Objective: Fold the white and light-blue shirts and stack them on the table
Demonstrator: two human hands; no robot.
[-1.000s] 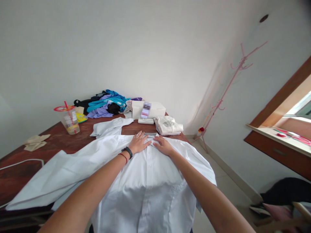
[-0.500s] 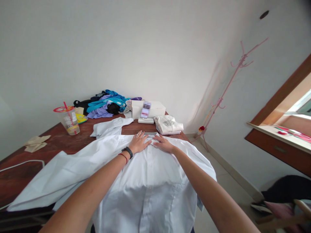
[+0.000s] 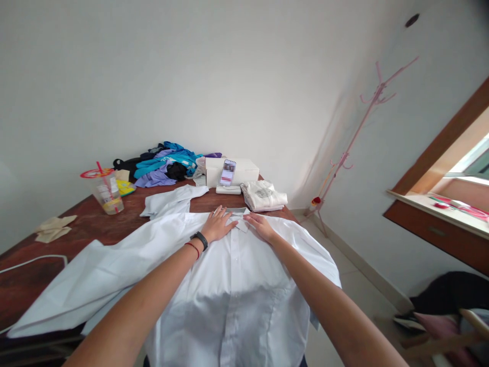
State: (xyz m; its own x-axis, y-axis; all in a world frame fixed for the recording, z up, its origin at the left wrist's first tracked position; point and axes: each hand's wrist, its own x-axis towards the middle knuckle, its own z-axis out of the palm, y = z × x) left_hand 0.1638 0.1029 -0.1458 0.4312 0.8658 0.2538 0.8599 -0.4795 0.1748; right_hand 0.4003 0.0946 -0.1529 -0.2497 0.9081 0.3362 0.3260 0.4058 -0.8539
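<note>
A white button-up shirt [image 3: 233,285] lies spread front-up across the near end of a dark wooden table [image 3: 95,219], its sleeve stretched out to the left. My left hand [image 3: 217,224], with a black band and a red cord at the wrist, rests flat on the left side of the collar. Just across the collar, my right hand [image 3: 262,227] presses flat on the right side. Both hands have fingers spread and hold nothing.
A plastic cup with a red straw [image 3: 104,189] stands at the left. A heap of coloured clothes [image 3: 164,163], a white box [image 3: 231,171] and a folded cream garment [image 3: 264,194] sit at the far end. A pink coat stand [image 3: 355,132] is by the right wall.
Both hands stay on the collar with hardly any shift. The view has drifted slightly.
</note>
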